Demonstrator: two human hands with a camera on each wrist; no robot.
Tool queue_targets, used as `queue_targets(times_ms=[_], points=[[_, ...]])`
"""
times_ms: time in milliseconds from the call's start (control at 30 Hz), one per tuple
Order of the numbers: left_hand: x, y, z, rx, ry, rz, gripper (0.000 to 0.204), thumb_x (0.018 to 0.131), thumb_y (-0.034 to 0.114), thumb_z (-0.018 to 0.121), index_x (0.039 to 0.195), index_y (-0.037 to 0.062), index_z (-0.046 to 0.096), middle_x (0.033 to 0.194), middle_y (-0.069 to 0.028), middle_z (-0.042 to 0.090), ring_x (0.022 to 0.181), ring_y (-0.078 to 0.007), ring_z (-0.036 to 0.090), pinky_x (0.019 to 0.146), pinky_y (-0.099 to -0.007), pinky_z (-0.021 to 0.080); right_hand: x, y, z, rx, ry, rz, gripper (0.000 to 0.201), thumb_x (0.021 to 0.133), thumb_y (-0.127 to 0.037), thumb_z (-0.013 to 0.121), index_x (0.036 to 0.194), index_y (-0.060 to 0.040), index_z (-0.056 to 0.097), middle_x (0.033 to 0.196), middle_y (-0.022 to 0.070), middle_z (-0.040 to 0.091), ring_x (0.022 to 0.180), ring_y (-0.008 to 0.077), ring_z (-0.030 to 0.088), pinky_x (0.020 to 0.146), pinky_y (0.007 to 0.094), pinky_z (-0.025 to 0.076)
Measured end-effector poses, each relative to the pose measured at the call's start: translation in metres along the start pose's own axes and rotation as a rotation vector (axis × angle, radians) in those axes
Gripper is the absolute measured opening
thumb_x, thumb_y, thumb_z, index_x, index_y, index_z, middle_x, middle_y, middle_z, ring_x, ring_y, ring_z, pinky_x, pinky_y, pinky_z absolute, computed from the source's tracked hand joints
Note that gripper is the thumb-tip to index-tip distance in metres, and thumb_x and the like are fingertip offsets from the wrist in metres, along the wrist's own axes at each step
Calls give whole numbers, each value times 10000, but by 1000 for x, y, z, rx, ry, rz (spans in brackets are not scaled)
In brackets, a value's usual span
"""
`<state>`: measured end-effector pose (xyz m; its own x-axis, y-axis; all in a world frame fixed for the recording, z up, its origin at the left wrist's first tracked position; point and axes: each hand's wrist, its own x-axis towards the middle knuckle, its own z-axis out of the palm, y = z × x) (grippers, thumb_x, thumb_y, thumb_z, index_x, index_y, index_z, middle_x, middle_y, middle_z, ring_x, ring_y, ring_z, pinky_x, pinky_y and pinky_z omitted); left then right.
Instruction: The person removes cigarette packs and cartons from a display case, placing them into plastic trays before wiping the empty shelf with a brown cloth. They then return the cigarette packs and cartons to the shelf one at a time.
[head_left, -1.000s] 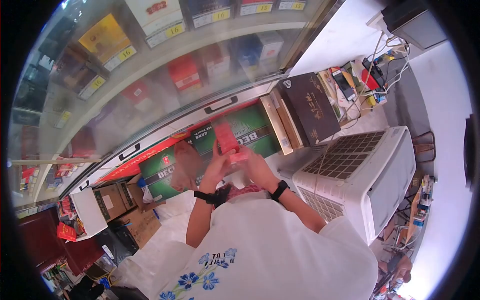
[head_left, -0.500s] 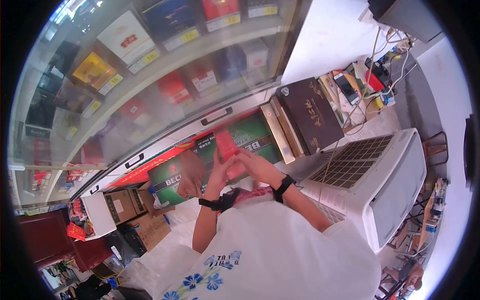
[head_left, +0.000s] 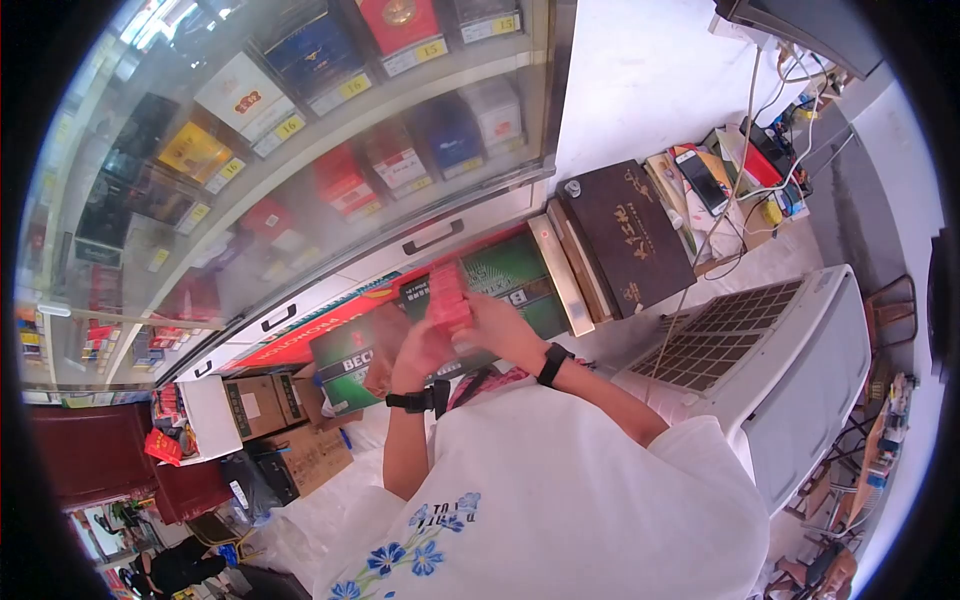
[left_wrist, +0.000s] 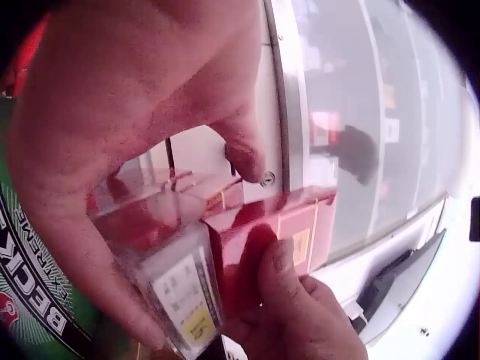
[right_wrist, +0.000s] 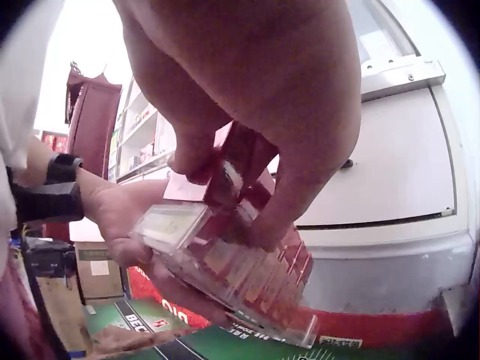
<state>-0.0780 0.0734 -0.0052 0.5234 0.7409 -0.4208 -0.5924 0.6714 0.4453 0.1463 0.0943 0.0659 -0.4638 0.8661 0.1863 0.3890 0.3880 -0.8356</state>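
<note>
My left hand (head_left: pixel 418 352) holds a clear plastic tray (right_wrist: pixel 247 289) from below, its fingers curled along the side. Several red packs stand in the tray, and a label with a yellow patch (left_wrist: pixel 196 324) is on its end. From above, my right hand (right_wrist: pixel 255 67) pinches a red pack (left_wrist: pixel 251 251) between thumb and fingers, right at the tray. In the head view, both hands and the red packs (head_left: pixel 448 300) are close together and slightly blurred.
Green boxes (head_left: pixel 345 358) lie below the hands. A glass display case (head_left: pixel 330 130) with packs fills the upper left. Right of the hands are a dark brown box (head_left: pixel 630 235), a phone (head_left: pixel 702 181) and a white cooler (head_left: pixel 790 370). A blurred brownish shape is left of the hands.
The head view has shifted, so the case and the brown box stand differently in it. My hands have changed their hold a little, and the red packs now sit lower between them.
</note>
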Motion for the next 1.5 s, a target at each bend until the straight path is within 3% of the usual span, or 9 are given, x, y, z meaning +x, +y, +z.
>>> queue_targets(times_ms=[167, 267, 467, 667, 767, 967, 1067, 1367, 1500], points=[[-4, 15, 40, -65, 87, -50, 537, 992, 386, 614, 1477, 207, 465, 1437, -56, 550, 1288, -272, 553, 1042, -615, 432, 6, -8, -11, -18, 11, 82, 504, 814, -334, 793, 1117, -10, 555, 1051, 223, 636, 983, 431, 632, 808, 486, 532], [-2, 10, 36, -14, 118, -8, 524, 999, 398, 603, 1480, 247, 460, 1433, -49, 551, 1284, -278, 555, 1010, -625, 456, 5, -10, -15, -60, -95, 229, 642, 797, -359, 791, 1307, -60, 540, 1179, 195, 653, 1019, 404, 655, 879, 473, 533], [2, -4, 27, 11, 177, 108, 541, 986, 413, 622, 1478, 265, 456, 1432, -45, 550, 1280, -289, 558, 958, -594, 511, 1, -14, -5, -114, 52, 159, 698, 803, -326, 786, 1361, -59, 462, 1364, 169, 564, 1069, 417, 649, 888, 473, 546], [-2, -1, 34, -30, 237, 72, 558, 970, 440, 632, 1459, 218, 481, 1409, -62, 569, 1253, -299, 581, 974, -567, 508, 15, -32, -12, -4, 11, 319, 760, 746, -241, 832, 1402, -119, 468, 1440, 143, 506, 1177, 399, 607, 928, 457, 549], [-6, 1, 36, -16, 240, 29, 529, 978, 429, 620, 1438, 198, 499, 1389, -68, 586, 1242, -300, 591, 976, -550, 505, 12, -31, -15, -37, 48, 110, 762, 736, -188, 830, 1418, -183, 491, 1457, 130, 495, 1227, 370, 583, 961, 445, 539], [-4, -8, 20, 143, 155, 57, 553, 1004, 487, 548, 1474, 208, 462, 1506, -55, 496, 1347, -310, 500, 1028, -635, 444, -3, -16, -15, -50, -91, 66, 692, 770, -146, 780, 1411, -209, 528, 1503, 115, 468, 1274, 345, 556, 1006, 426, 516], [-7, 1, 51, -51, 190, -28, 556, 1010, 511, 556, 1453, 188, 472, 1392, -55, 586, 1247, -285, 580, 969, -536, 490, -7, -13, -14, -61, -75, 83, 688, 776, -140, 764, 1417, -212, 525, 1524, 116, 451, 1259, 356, 569, 999, 428, 520], [3, -9, 36, 69, 224, -24, 608, 983, 472, 615, 1516, 267, 405, 1469, -47, 494, 1312, -307, 517, 971, -629, 464, -15, -21, -13, -209, -96, 280, 681, 806, -205, 748, 1443, -150, 514, 1464, 230, 506, 1186, 384, 620, 960, 432, 538], [-1, -7, 49, 163, 287, -40, 756, 918, 406, 679, 1567, 326, 299, 1525, -33, 423, 1348, -321, 477, 981, -663, 440, -22, -8, -17, -200, -173, 177, 667, 872, -279, 702, 1471, -107, 464, 1474, 279, 481, 1204, 416, 608, 970, 445, 531]])
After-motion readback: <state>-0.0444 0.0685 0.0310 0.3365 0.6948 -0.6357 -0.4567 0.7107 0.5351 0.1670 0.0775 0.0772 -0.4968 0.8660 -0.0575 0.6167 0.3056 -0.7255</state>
